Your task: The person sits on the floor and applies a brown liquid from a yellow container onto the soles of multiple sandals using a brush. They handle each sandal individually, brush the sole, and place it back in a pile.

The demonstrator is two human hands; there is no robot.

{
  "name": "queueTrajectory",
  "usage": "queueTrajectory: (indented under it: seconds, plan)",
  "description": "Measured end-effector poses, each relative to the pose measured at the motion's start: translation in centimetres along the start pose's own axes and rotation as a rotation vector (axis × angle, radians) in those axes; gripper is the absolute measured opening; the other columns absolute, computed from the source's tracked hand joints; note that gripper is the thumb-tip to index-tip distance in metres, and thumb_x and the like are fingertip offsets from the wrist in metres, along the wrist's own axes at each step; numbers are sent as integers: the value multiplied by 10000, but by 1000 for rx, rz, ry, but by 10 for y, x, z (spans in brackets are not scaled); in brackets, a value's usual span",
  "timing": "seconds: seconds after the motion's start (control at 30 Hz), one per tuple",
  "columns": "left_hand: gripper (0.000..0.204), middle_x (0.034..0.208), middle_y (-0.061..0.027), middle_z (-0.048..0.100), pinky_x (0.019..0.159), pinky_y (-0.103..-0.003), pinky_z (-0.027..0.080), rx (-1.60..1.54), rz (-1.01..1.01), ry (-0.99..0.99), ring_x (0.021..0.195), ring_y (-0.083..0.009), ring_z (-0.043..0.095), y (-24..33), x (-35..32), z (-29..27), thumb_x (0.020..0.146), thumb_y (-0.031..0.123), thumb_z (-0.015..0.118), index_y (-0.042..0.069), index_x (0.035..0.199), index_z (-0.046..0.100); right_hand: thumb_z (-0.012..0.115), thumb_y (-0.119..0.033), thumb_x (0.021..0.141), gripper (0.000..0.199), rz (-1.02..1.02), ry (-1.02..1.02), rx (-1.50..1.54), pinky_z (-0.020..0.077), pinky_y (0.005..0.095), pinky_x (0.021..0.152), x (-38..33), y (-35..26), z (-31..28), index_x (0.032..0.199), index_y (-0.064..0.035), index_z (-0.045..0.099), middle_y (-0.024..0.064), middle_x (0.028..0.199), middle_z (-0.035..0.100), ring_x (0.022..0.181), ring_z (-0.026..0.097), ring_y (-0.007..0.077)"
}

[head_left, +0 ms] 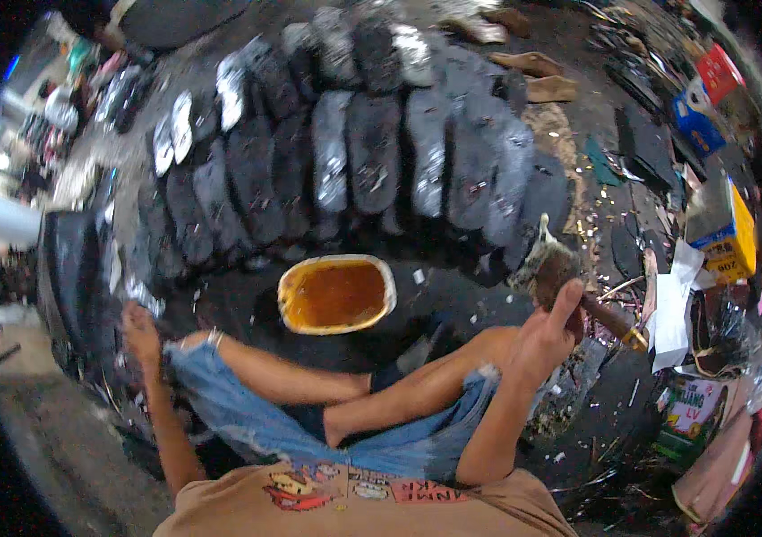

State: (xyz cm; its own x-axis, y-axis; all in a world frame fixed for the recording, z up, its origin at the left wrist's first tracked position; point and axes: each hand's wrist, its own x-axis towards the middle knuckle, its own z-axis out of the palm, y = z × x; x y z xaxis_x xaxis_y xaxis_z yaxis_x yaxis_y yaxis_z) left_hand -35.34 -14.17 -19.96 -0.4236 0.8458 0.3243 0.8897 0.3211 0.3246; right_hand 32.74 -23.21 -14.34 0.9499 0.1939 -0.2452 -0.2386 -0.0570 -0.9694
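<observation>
My right hand [542, 336] is closed, thumb up, around a brush [549, 264] with a brown body and a ragged, whitish, crusted end pointing away from me. It is raised over my right knee. Out by my left knee, my left hand [141, 338] is blurred; its fingers look loosely stretched, with nothing visible in them. Between my legs and the rows of shoe soles stands a white-rimmed tub [392, 291] of amber, glue-like liquid [336, 294]. Dark shoe soles [374, 152] stand packed in curved rows beyond it, several with shiny wet-looking faces.
At the right lie a yellow and blue box [726, 237], a white paper piece [670, 313], a green printed tin [693, 416] and scattered scraps. Tan sole-shaped pieces [551, 88] lie at the far right. A black, bulky object [72, 277] stands to my left.
</observation>
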Motion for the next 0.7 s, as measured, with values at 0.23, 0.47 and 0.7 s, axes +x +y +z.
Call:
queueTrajectory:
  seconds: [0.23, 0.47, 0.7]
  plan:
    - [405, 1177, -99, 652, 902, -374, 508, -261, -160, -418, 1030, -221, 626, -99, -167, 152, 948, 174, 655, -3, 1301, 568, 801, -191, 837, 227, -614, -917, -450, 542, 338, 734, -110, 11, 57, 966, -25, 713, 92, 867, 722, 761, 688, 204]
    - [412, 1183, -105, 648, 917, -376, 501, -393, -139, -481, 1042, -225, 621, -66, -180, 177, 950, 191, 657, -12, 1297, 566, 767, -260, 850, 249, -1054, -915, -795, 536, 413, 708, -117, 94, 73, 954, -39, 721, 140, 875, 692, 792, 667, 336]
    - [421, 1189, -111, 645, 933, -378, 494, -920, -254, -395, 1054, -228, 617, -104, -176, 139, 953, 208, 658, -22, 1293, 565, 748, -184, 883, 187, -709, -675, -507, 506, 320, 672, -112, 53, 73, 916, -5, 703, 95, 821, 690, 712, 645, 176]
